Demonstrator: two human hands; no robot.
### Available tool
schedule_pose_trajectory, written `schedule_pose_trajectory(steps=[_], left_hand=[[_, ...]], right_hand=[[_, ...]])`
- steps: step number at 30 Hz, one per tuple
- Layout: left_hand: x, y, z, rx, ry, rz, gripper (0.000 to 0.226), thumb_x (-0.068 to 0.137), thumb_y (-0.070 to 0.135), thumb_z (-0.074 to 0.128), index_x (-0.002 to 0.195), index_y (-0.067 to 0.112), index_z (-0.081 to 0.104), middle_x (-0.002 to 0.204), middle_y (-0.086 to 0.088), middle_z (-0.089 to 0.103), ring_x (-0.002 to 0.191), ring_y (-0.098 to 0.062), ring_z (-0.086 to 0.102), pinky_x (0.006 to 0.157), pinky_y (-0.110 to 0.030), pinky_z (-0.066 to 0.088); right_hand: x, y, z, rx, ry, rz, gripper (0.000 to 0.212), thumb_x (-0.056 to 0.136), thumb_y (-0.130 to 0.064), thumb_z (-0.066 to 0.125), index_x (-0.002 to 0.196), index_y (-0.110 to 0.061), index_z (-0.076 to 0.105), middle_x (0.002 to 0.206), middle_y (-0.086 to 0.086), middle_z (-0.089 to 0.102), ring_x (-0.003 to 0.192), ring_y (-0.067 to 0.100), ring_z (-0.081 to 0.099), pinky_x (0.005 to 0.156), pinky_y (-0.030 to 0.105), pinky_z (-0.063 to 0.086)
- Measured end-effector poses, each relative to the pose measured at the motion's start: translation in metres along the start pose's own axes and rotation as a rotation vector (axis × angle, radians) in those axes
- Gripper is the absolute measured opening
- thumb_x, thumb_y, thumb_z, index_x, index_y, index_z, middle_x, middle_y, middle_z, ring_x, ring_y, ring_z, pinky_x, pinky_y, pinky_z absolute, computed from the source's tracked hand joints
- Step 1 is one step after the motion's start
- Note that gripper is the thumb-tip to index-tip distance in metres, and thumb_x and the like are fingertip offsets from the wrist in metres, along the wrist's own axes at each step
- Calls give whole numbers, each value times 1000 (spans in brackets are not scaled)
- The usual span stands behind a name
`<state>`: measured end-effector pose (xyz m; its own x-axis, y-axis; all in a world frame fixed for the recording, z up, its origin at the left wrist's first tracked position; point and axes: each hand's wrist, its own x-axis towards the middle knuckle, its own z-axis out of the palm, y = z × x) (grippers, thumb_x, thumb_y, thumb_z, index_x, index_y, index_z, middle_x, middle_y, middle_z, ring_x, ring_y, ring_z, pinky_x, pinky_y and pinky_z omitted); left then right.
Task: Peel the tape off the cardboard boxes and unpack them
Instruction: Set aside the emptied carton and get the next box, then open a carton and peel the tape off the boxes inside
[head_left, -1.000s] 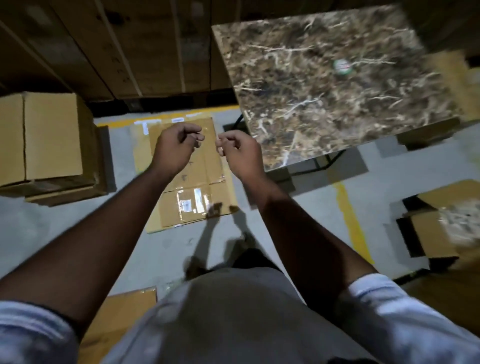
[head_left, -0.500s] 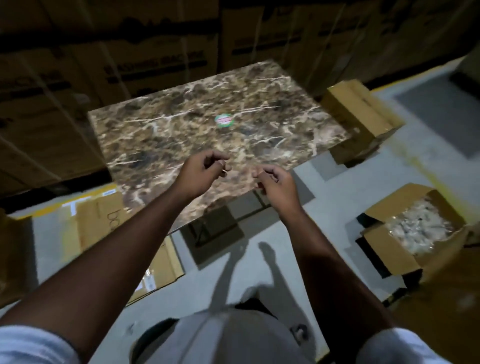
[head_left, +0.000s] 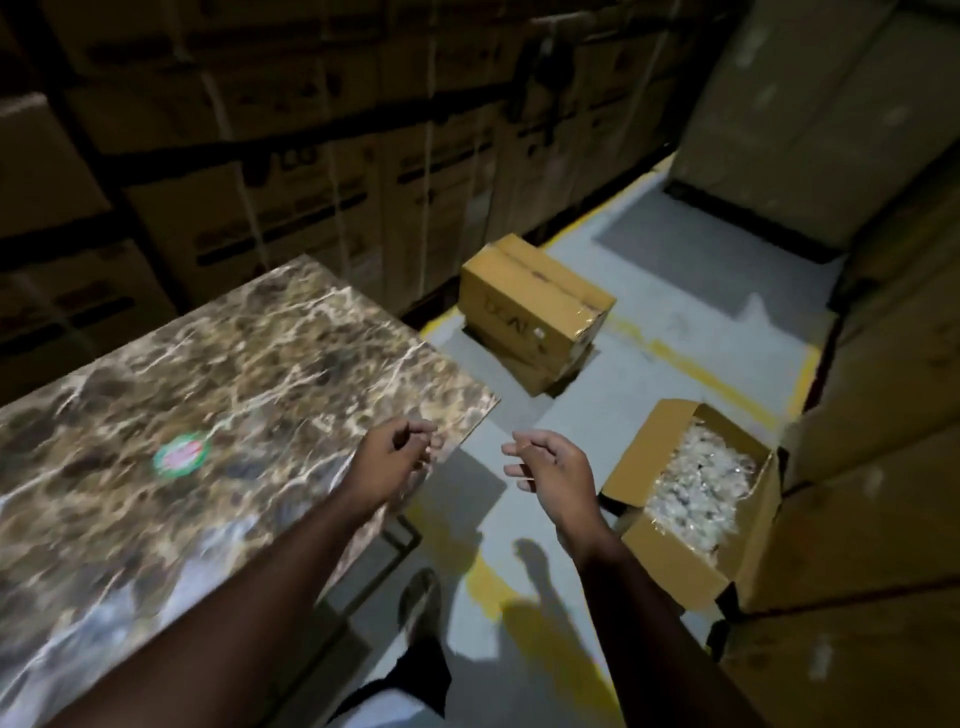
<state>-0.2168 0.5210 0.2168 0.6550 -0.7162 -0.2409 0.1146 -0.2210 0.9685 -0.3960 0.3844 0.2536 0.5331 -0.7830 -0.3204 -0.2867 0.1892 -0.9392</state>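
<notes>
My left hand (head_left: 395, 462) hovers over the near right corner of the marble table, its fingers curled in with the thumb against the fingertips; nothing shows in it. My right hand (head_left: 553, 470) hangs above the floor a little to the right, fingers loosely spread and empty. A sealed cardboard box (head_left: 535, 304) with shiny tape along its top and end lies on the floor beyond the hands, resting on another flat box. At the right an open cardboard box (head_left: 670, 561) is full of small white packets (head_left: 696, 493).
The brown marble table (head_left: 234, 384) with a round green and red sticker (head_left: 181, 460) fills the left. Stacked large cartons (head_left: 311, 156) wall off the back, and more cartons (head_left: 857, 467) stand at the right. Yellow lines (head_left: 717, 384) mark the grey floor.
The view has swung right, away from the flattened cardboard on the floor. My hands, held close together with pinched fingers before, have moved apart, and the right hand's fingers have loosened.
</notes>
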Motion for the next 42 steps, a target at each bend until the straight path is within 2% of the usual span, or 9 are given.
schedule_pose_trajectory(steps=[10,18,22,26,31,33,35,37,42], left_hand=[[237,54,61,110,-128,-19,25,103,5,51,101,23,67,96,-6,76,80,-19,71,75,-32,54],[410,103,119,158,-216,7,17,103,14,55,115,18,66,99,1,76,89,-18,70,83,-33,55],[515,108,149,200,-191,18,19,101,12,56,117,15,67,96,3,75,90,-18,69,88,-36,55],[622,97,198,222,-109,-59,15,95,20,58,100,31,67,94,5,75,90,-19,70,94,-42,57],[726,51,270,267,-30,-257,22,96,12,60,89,32,66,95,0,75,92,-25,71,90,-43,58],[759,26,295,290,-43,-360,18,94,11,61,92,28,66,97,-3,73,97,-31,71,89,-38,57],[789,-2,318,263,-30,-467,9,89,19,60,94,25,65,105,-13,72,103,-40,67,88,-34,51],[816,-27,336,266,-43,-574,11,94,16,62,104,19,65,117,-20,68,99,-33,65,83,-31,47],[879,-55,375,274,-33,-809,71,94,26,73,155,17,37,150,-7,46,132,-28,52,106,-44,50]], right_hand=[[187,-82,-26,26,82,84,17,104,-17,57,115,-12,69,102,4,79,79,18,71,72,30,51],[344,-119,-61,-19,125,135,22,107,-14,48,112,-7,68,100,11,78,75,23,70,66,30,50],[455,-125,-80,-37,43,123,21,107,-16,51,116,-5,67,100,12,77,75,24,66,63,27,48],[588,-119,-106,-89,-44,111,17,102,-11,55,108,-9,70,93,11,75,71,22,62,57,26,46],[768,-70,-143,-222,-89,195,10,95,-27,69,101,-24,76,99,2,79,88,23,71,74,34,52],[833,-36,-156,-341,-106,222,25,86,-40,69,105,-25,74,104,-6,76,95,17,68,90,39,55],[891,-3,-165,-535,-171,260,39,91,-38,72,124,-18,69,123,-6,69,113,14,63,107,29,45],[937,24,-170,-686,-246,299,55,95,-36,70,142,-11,57,144,2,60,131,18,58,112,30,40],[1008,74,-174,-969,-353,268,76,95,-37,63,157,-8,30,165,10,31,151,30,30,120,42,32]])
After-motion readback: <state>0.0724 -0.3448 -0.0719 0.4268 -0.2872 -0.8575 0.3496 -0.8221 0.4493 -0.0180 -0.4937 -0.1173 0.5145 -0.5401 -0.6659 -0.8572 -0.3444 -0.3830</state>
